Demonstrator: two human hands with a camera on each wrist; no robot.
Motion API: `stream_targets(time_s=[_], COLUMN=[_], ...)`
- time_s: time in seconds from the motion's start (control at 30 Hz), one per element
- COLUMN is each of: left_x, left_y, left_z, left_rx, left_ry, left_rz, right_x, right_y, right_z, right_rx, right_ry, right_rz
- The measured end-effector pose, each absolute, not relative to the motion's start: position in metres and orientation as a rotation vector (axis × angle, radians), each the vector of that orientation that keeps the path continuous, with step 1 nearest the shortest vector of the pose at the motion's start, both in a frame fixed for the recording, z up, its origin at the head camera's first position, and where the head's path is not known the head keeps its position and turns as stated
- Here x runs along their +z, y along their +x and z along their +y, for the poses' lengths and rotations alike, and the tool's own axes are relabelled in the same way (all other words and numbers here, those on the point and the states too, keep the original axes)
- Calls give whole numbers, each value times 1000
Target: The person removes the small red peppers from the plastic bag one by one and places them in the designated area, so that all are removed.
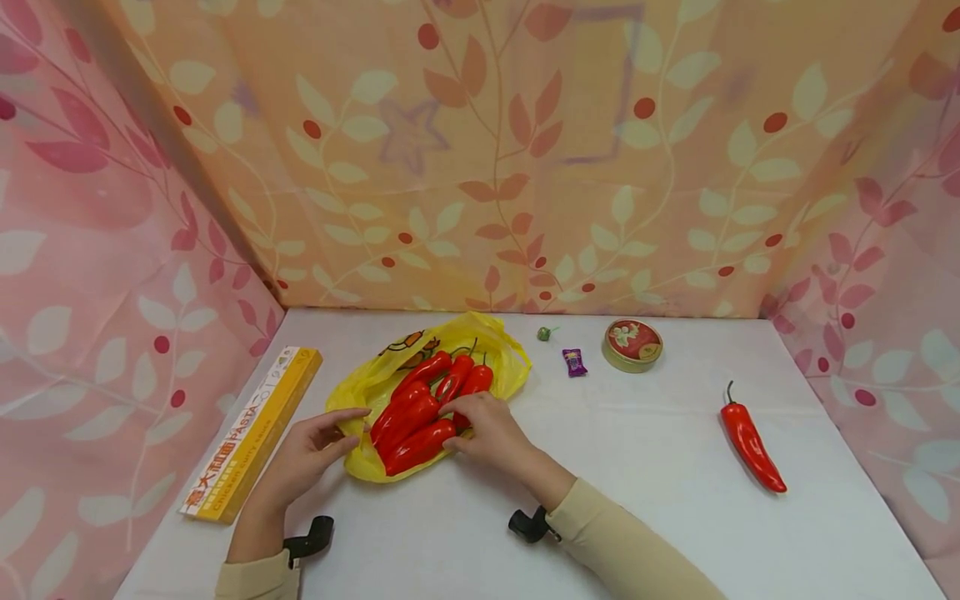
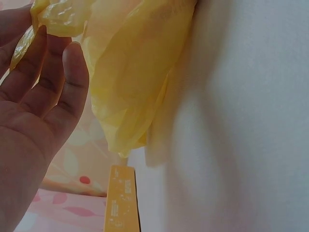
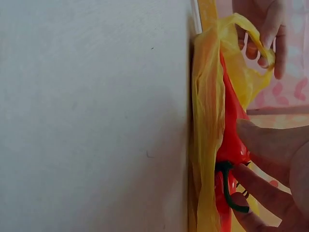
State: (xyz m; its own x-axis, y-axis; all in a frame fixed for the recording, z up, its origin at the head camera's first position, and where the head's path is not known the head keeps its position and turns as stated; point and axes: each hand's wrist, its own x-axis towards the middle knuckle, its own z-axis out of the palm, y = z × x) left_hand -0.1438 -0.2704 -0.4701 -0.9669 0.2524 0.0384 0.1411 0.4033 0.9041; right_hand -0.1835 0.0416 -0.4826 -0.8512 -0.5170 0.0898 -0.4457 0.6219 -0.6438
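Observation:
A yellow plastic bag (image 1: 512,357) lies spread on the table with several red chili peppers (image 1: 408,417) on its opened side. My left hand (image 1: 303,454) pinches the bag's left edge; in the left wrist view, thin yellow film (image 2: 63,19) passes by its fingertips. From the right, my right hand (image 1: 491,433) holds the stem end of the nearest chili pepper (image 1: 420,447) between thumb and fingers. The right wrist view shows the thumb on this pepper's red side (image 3: 234,130) and fingers beside its green stem (image 3: 227,188).
A yellow-and-white pasta box (image 1: 247,442) lies left of the bag. Behind and to the right are a small green item (image 1: 543,334), a purple wrapped candy (image 1: 574,362) and a round red-lidded tin (image 1: 632,345). Another chili pepper (image 1: 752,447) lies far right. Patterned cloth walls (image 1: 510,167) enclose the table.

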Motion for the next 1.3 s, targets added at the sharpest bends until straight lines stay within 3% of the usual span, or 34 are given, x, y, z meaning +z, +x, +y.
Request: stream_targets(time_s=[0.77,1.3], left_x=[-469,-469], left_y=[-143,-143], left_z=[-270,-270], left_rx=[1623,1615], left_ry=[365,375], left_rz=[2547,2558], right_x=[-483,-457], right_y=[-180,-183], right_z=[35,73], right_rx=[-800,-1989], right_ry=[-833,-518], right_rz=[2936,2108])
